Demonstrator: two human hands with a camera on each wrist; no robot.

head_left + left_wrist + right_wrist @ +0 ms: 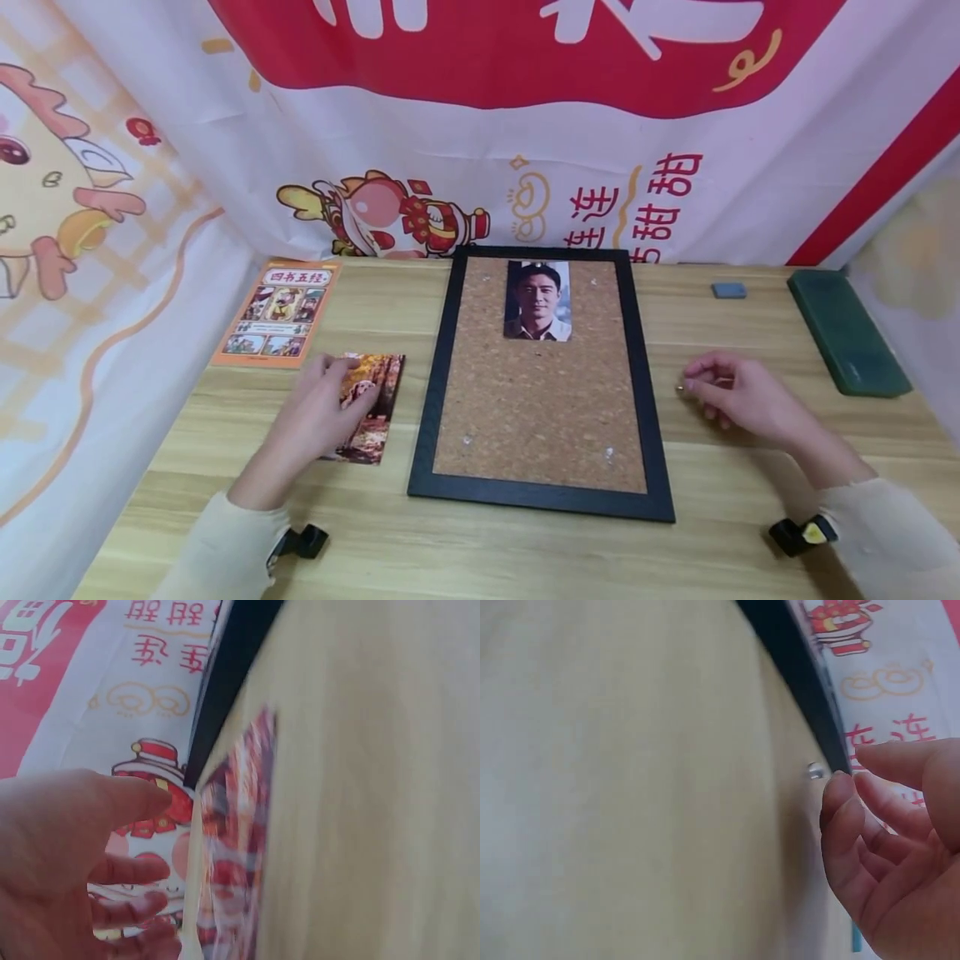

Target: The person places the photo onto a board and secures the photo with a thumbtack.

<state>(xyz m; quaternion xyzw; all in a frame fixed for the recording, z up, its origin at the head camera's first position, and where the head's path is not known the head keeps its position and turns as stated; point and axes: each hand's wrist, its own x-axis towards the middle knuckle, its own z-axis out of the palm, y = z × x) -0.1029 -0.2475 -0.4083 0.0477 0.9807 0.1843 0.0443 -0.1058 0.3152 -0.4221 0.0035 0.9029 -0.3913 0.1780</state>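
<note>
In the head view, my left hand (330, 400) lies over a photo (384, 400) of a dog among autumn trees, covering its left side. The left wrist view shows that hand's fingers (131, 868) loosely bent and spread beside the photo (236, 847). On the right, my right hand (738, 396) is low over the table, fingers bent, with a small shiny pin (679, 387) right at its fingertips. The thumb (889, 759) stands apart from the fingers beside the pin (815, 771) in the right wrist view. Between the hands lies a black-framed corkboard (540, 417).
A portrait photo (538, 304) is pinned at the corkboard's top. An orange booklet (277, 312) lies at the back left. Toward the back right are a blue eraser (729, 290) and a green case (847, 333). A printed cloth (450, 150) hangs behind the table.
</note>
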